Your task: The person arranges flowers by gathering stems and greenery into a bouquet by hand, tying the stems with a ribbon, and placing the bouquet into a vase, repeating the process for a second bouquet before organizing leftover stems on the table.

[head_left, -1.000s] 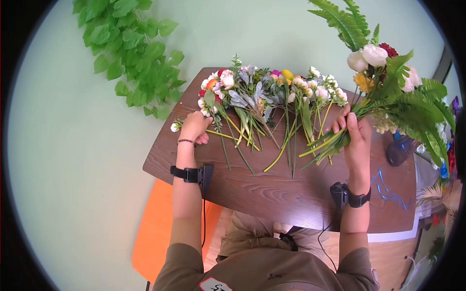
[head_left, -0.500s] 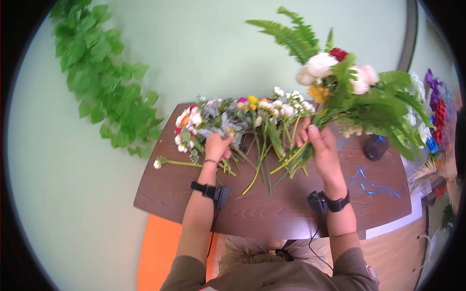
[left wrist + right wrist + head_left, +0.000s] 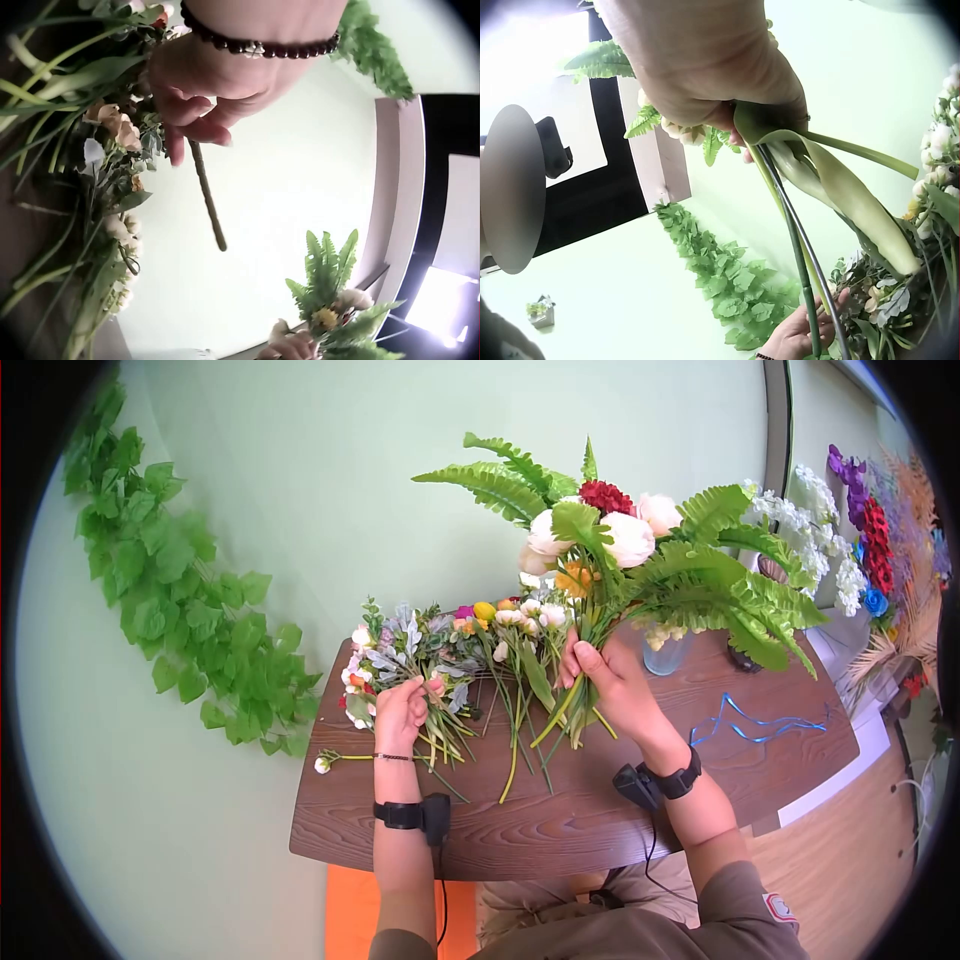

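My right hand (image 3: 612, 682) grips the gathered stems of a bouquet with white flowers (image 3: 628, 540), a dark red flower (image 3: 606, 498), a yellow flower and large fern fronds (image 3: 690, 575). Below that fist the stem ends and a broad pale leaf (image 3: 840, 191) stick out. Over the left part of the flower pile, my left hand (image 3: 402, 710) pinches a brown stem (image 3: 206, 195), whose bare end points away from the fingers. Grey-leaved foliage (image 3: 402, 647) shows just above this hand in the head view. The pile's loose stems (image 3: 515, 745) spread towards me.
A single white flower (image 3: 322, 764) lies at the table's left. Blue ribbon (image 3: 760, 732) curls on the right of the brown table (image 3: 600, 820), near a clear glass (image 3: 668, 655) and a dark vase (image 3: 742, 658). Green vines (image 3: 170, 580) hang on the wall; more flowers (image 3: 875, 545) stand far right.
My left hand has moved from the single white flower's stem to the grey foliage and now pinches a brown stem. The right hand still holds the bouquet; the head view has shifted.
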Motion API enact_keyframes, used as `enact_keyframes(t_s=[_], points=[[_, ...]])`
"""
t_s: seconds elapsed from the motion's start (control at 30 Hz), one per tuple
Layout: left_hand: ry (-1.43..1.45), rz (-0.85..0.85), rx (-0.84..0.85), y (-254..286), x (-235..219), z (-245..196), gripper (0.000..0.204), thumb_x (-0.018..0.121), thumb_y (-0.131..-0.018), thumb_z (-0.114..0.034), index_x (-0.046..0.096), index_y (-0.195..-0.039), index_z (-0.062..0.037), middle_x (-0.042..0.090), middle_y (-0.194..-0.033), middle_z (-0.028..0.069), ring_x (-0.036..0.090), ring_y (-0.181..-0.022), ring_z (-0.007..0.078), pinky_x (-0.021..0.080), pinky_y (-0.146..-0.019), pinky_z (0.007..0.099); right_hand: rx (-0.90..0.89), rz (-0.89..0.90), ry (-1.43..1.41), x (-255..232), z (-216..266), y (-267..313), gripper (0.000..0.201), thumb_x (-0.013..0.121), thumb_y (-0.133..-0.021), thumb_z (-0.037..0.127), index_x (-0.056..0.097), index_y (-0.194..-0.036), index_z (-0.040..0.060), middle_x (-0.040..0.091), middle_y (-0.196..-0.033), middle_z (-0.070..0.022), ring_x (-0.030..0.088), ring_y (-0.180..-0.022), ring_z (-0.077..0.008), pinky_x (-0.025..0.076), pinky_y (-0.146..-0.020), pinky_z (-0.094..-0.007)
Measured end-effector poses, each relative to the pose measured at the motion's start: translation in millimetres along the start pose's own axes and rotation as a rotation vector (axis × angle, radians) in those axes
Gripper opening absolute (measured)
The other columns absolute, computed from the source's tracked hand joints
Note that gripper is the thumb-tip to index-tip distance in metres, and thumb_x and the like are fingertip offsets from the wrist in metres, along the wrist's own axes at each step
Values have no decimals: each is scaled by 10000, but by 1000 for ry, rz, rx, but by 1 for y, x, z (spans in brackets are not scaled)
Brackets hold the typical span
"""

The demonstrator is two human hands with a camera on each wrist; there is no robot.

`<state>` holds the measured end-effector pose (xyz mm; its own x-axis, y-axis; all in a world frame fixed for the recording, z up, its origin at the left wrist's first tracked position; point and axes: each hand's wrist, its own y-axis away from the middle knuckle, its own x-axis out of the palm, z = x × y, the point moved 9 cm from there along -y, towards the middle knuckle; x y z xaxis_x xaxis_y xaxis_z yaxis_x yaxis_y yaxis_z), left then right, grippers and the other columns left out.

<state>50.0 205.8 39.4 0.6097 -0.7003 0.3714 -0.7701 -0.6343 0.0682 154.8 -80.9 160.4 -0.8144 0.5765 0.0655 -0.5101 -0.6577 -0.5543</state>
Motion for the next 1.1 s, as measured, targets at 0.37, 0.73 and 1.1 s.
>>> enact_keyframes(t_s=[0.37, 0.73, 1.1], points=[[12, 96, 442, 65, 56, -68, 211, 561, -855, -5, 433, -1021, -31, 620, -834, 117, 523, -549, 91, 420, -436, 200, 4, 18, 29, -2, -7, -2, 189, 377, -992, 186, 452, -943, 20, 462, -759, -16, 477, -701, -117, 429, -678, -267], [-648, 209, 711, 61, 102, -9, 184, 451, -932, -109, 588, -883, 4, 603, -762, 53, 589, -695, 123, 492, -580, 255, -57, -118, 530, -22, -16, 6, 209, 482, -927, 163, 571, -851, -11, 560, -794, -115, 542, -722, -211, 434, -698, -314], [-1042, 319, 1080, 67, 93, 45, 198, 484, -885, -80, 571, -1052, -21, 605, -983, 84, 592, -881, 183, 496, -768, 310, 10, -196, 609, -95, -75, 233, 292, 623, -841, 221, 589, -1051, 21, 596, -1047, -123, 566, -926, -228, 438, -828, -339]])
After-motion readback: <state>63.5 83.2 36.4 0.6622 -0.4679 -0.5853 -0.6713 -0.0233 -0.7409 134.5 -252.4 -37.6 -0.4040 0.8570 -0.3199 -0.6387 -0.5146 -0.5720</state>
